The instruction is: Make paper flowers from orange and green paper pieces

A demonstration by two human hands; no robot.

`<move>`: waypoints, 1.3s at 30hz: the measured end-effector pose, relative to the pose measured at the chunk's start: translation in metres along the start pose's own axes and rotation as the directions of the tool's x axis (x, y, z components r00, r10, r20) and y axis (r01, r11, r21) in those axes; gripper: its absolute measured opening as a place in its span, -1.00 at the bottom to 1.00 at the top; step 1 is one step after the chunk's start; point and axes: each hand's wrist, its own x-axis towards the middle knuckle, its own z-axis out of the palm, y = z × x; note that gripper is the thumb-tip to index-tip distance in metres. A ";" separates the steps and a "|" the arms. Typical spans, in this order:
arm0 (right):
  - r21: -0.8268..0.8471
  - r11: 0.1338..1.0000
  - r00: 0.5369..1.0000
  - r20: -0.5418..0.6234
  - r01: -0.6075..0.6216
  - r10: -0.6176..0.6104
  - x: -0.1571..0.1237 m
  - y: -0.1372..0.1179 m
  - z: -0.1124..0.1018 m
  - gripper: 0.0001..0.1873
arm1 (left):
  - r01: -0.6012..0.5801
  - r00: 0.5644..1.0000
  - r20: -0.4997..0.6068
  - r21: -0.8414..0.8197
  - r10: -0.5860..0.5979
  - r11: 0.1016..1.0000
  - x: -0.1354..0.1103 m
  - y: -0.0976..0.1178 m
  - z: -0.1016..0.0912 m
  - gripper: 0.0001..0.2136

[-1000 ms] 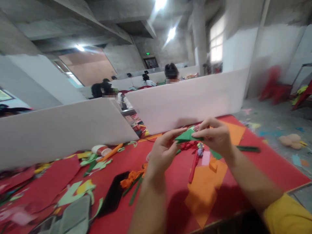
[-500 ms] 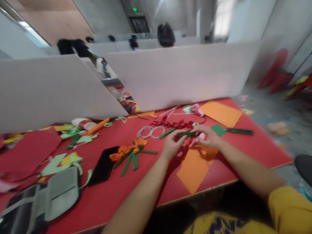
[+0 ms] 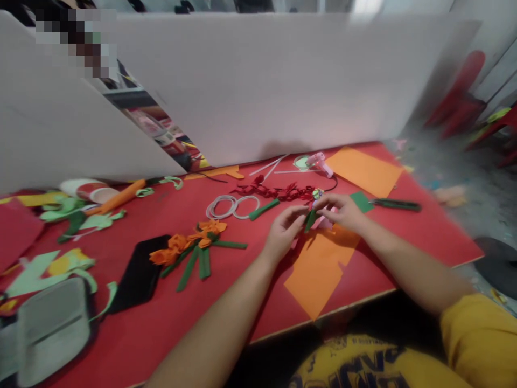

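Between my two hands, over the table's right half, is a small green strip (image 3: 310, 221), now standing steeply tilted. My right hand (image 3: 341, 213) pinches its upper end with thumb and fingertips. The fingers of my left hand (image 3: 283, 231) are curled closed against its left side. Some pink material (image 3: 324, 220) shows just beneath my right fingers, partly hidden. Below the hands lies an orange sheet (image 3: 319, 275). To the left rest orange flowers (image 3: 173, 248) with green strip stems (image 3: 204, 261), and a rolled green piece (image 3: 264, 209).
A pink glue gun (image 3: 321, 163) lies at the back near white sticks (image 3: 269, 167) and a red twisted garland (image 3: 278, 191). At right are a utility knife (image 3: 396, 204) and another orange sheet (image 3: 365, 171). A black phone-like slab (image 3: 141, 275) and grey case (image 3: 54, 328) lie left; a white partition (image 3: 283, 81) stands behind.
The green strip has turned from lying nearly level to steeply tilted between my fingers. My view has dipped and shifted right, so the table things appear farther left.
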 end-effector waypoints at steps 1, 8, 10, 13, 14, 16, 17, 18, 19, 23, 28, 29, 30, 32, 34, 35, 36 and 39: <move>0.004 1.000 1.000 -0.005 0.001 -0.001 0.000 0.001 0.002 -0.85 | -0.025 1.000 0.011 0.014 0.025 1.000 0.000 0.000 0.000 -0.55; 0.001 0.996 0.995 -0.058 0.084 -0.083 -0.001 0.009 0.012 -0.90 | -0.164 0.986 -0.002 0.147 0.166 0.976 -0.003 0.002 0.005 -0.64; -0.046 0.983 0.982 -0.059 0.177 -0.179 -0.002 0.005 0.012 -0.91 | -0.153 0.988 0.001 0.196 0.156 0.969 -0.006 0.002 0.006 -0.64; -0.096 0.961 0.965 -0.024 0.259 -0.262 -0.006 -0.006 0.012 -0.87 | -0.105 0.994 -0.019 0.197 0.110 0.975 -0.008 0.001 0.008 -0.63; -0.102 0.958 0.963 0.003 0.268 -0.270 -0.008 -0.010 0.011 -0.83 | -0.092 0.995 -0.029 0.180 0.098 0.979 -0.008 0.001 0.008 -0.63; -0.110 0.954 0.960 0.074 0.278 -0.271 -0.012 -0.017 0.010 -0.74 | -0.077 0.995 -0.049 0.158 0.086 0.984 -0.007 0.002 0.008 -0.64; -0.120 0.953 0.959 0.101 0.277 -0.266 -0.015 -0.020 0.011 -0.66 | -0.075 0.995 -0.057 0.157 0.085 0.985 -0.007 0.003 0.008 -0.65; -0.134 0.953 0.959 0.118 0.273 -0.258 -0.016 -0.022 0.012 -0.56 | -0.073 0.994 -0.063 0.160 0.084 0.984 -0.007 0.004 0.008 -0.66; -0.154 0.952 0.962 0.121 0.263 -0.246 -0.018 -0.022 0.013 -0.47 | -0.072 0.994 -0.066 0.167 0.084 0.983 -0.006 0.006 0.008 -0.68; -0.244 0.944 0.975 0.057 0.224 -0.217 -0.021 -0.020 0.023 -0.57 | -0.073 0.995 -0.056 0.215 0.087 0.974 -0.007 0.007 0.007 -0.71; -0.226 0.958 0.981 -0.042 0.177 -0.191 -0.018 -0.016 0.027 -0.79 | -0.060 0.992 -0.095 0.223 0.083 0.973 -0.005 0.003 0.005 -0.66; -0.220 0.962 0.982 -0.051 0.164 -0.179 -0.018 -0.016 0.027 -0.83 | -0.058 0.992 -0.100 0.207 0.080 0.977 -0.004 0.002 0.005 -0.64; -0.220 0.963 0.984 -0.057 0.152 -0.169 -0.017 -0.016 0.026 -0.86 | -0.057 0.992 -0.103 0.191 0.078 0.980 -0.004 0.002 0.006 -0.63; -0.232 0.962 0.984 -0.070 0.143 -0.163 -0.017 -0.016 0.026 -0.92 | -0.060 0.990 -0.114 0.167 0.080 0.984 -0.004 0.003 0.006 -0.62; -0.251 0.958 0.982 -0.093 0.139 -0.167 -0.016 -0.016 0.027 -0.95 | -0.064 0.989 -0.119 0.158 0.083 0.985 -0.004 0.004 0.007 -0.62; -0.261 0.956 0.981 -0.104 0.131 -0.163 -0.016 -0.016 0.027 -0.95 | -0.062 0.990 -0.117 0.153 0.081 0.986 -0.004 0.004 0.007 -0.62; -0.270 0.955 0.982 -0.112 0.120 -0.154 -0.016 -0.015 0.028 -0.94 | -0.058 0.991 -0.112 0.146 0.075 0.988 -0.004 0.004 0.008 -0.63; -0.284 0.951 0.981 -0.111 0.123 -0.160 -0.016 -0.011 0.029 -0.94 | -0.057 0.993 -0.092 0.131 0.069 0.990 -0.004 0.002 0.007 -0.65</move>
